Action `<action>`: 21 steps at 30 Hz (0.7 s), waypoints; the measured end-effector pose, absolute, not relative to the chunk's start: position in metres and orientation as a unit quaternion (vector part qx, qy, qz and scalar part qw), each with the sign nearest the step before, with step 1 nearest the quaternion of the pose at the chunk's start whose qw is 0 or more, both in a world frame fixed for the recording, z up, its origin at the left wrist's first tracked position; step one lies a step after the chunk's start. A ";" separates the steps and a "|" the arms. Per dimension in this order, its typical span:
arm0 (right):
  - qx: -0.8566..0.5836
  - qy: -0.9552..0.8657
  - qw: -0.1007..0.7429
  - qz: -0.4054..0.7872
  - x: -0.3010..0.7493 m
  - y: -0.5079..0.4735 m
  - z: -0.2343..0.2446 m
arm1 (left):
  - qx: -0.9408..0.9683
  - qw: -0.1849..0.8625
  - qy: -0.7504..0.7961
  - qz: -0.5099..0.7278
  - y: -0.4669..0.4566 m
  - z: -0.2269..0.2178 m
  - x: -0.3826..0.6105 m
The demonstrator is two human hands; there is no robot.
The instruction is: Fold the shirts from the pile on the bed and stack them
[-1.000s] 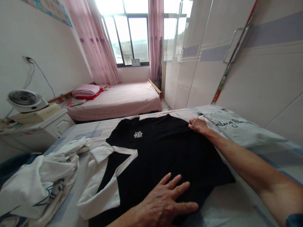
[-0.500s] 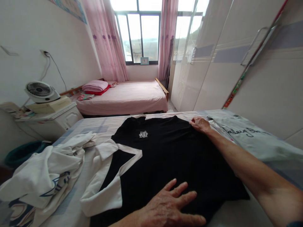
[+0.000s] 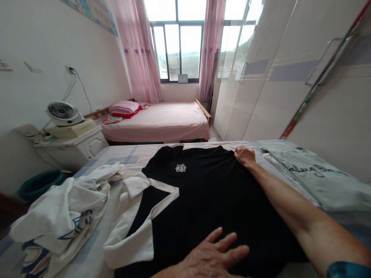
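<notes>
A black shirt (image 3: 208,197) with a white collar (image 3: 130,251) and a small white emblem lies spread in front of me, its collar toward the left. My left hand (image 3: 213,255) rests palm down on the near part of the shirt, fingers spread apart. At the far right edge of the shirt, my right hand (image 3: 245,155) has its fingers closed on the black fabric. Part of the shirt's right side is hidden under my right forearm.
Crumpled white clothing (image 3: 66,212) lies left of the shirt on the bed. A pale green garment (image 3: 324,173) with dark lettering lies on the right. Beyond are a pink bed (image 3: 162,123), a white fan (image 3: 65,113), a dark green bin (image 3: 43,185) and a wardrobe (image 3: 266,96).
The view has shifted slightly, so the room appears farther right and lower. My right hand still grips the far edge; my left hand stays flat on the shirt.
</notes>
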State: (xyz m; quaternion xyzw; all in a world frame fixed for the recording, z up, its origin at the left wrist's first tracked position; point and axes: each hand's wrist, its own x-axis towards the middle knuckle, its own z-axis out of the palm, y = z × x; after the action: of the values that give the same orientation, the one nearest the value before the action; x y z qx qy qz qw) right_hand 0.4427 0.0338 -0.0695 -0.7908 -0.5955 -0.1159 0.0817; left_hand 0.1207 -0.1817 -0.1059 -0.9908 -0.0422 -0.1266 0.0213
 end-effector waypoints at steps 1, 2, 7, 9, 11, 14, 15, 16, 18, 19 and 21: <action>-0.793 -0.591 0.086 -0.120 0.441 0.034 -0.068 | -0.990 0.020 -0.041 -0.131 -0.182 -0.105 0.120; -0.796 -0.585 0.095 -0.125 0.438 0.033 -0.067 | -0.990 0.016 -0.041 -0.134 -0.182 -0.105 0.120; -0.717 -0.676 0.163 -0.057 0.411 0.015 -0.071 | -0.991 -0.029 -0.046 -0.126 -0.182 -0.096 0.118; -0.639 -0.758 0.130 -0.019 0.403 0.006 -0.079 | -0.991 -0.050 -0.047 -0.116 -0.183 -0.092 0.118; -0.624 -0.778 0.075 -0.006 0.403 0.003 -0.085 | -0.991 -0.067 -0.046 -0.106 -0.183 -0.088 0.118; -0.702 -0.711 0.043 -0.022 0.413 0.010 -0.083 | -0.991 -0.074 -0.050 -0.103 -0.184 -0.087 0.118; -0.720 -0.692 0.046 -0.030 0.416 0.015 -0.080 | -0.990 -0.074 -0.051 -0.105 -0.184 -0.087 0.118; -0.728 -0.682 0.050 -0.038 0.419 0.020 -0.076 | -0.990 -0.072 -0.052 -0.107 -0.184 -0.089 0.118; -0.735 -0.674 0.061 -0.052 0.419 0.031 -0.071 | -0.991 -0.069 -0.048 -0.109 -0.183 -0.094 0.120; -0.739 -0.668 0.067 -0.059 0.416 0.036 -0.069 | -0.991 -0.069 -0.046 -0.109 -0.183 -0.097 0.121; -0.749 -0.654 0.077 -0.069 0.409 0.046 -0.069 | -0.990 -0.077 -0.047 -0.106 -0.181 -0.104 0.124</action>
State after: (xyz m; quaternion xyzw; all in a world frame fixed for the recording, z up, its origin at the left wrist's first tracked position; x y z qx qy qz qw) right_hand 0.4095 0.0463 -0.0691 -0.7493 -0.6541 -0.0688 0.0771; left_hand 0.1239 -0.1814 -0.1044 -0.9902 -0.0471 -0.1063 -0.0771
